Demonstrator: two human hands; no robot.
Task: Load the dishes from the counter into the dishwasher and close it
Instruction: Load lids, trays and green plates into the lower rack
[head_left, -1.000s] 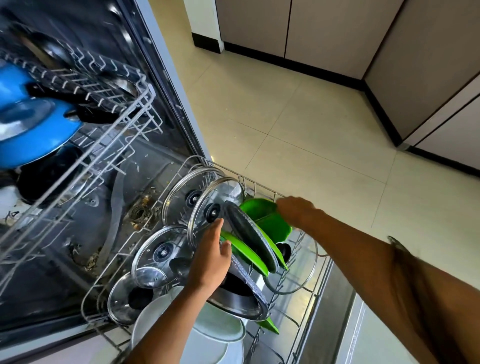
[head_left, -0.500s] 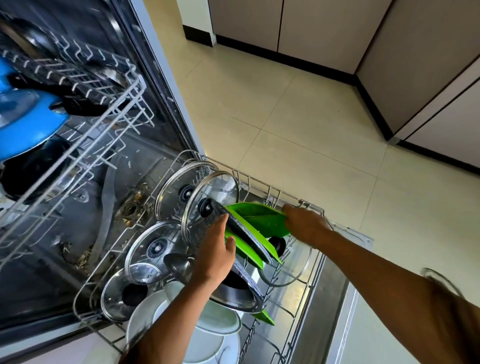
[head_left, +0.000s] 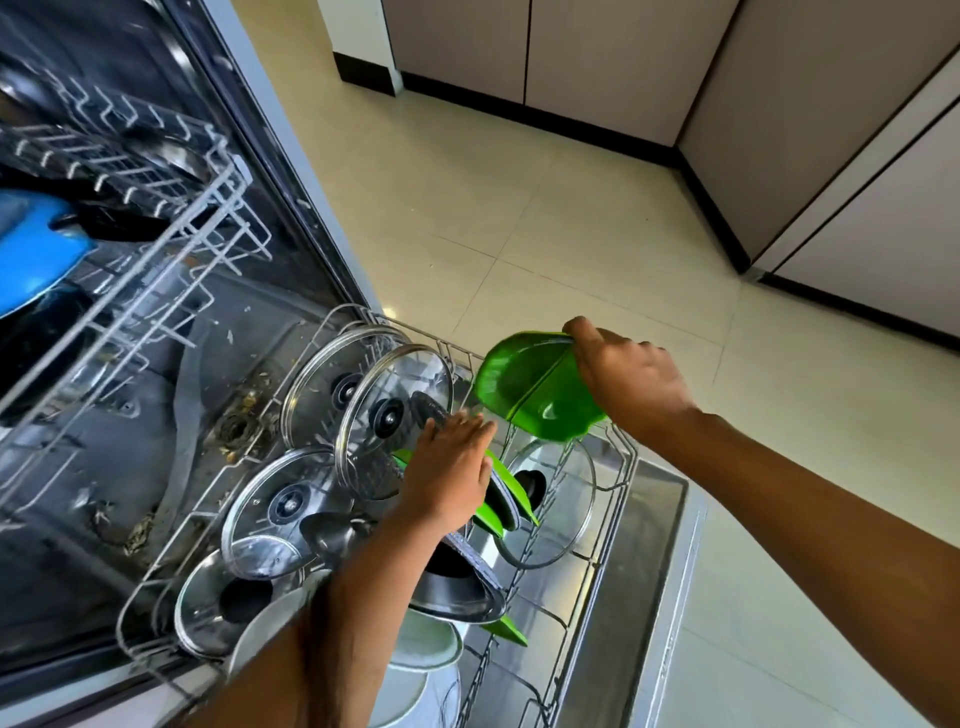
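In the centre right of the frame the right hand (head_left: 628, 384) grips two green dishes (head_left: 530, 389) by their upper rims. It pinches them together on edge above the far end of the lower rack (head_left: 623, 452), probably so they can drop upright between the tines. At the centre the left hand (head_left: 447, 473) lies with fingers straight and close together against a dark dish (head_left: 503, 499) leaning in the rack, seemingly pressing it aside to free a slot. Glass lids (head_left: 389, 415) stand on edge just left of it. The dishwasher door (head_left: 660, 545) lies open beneath the rack.
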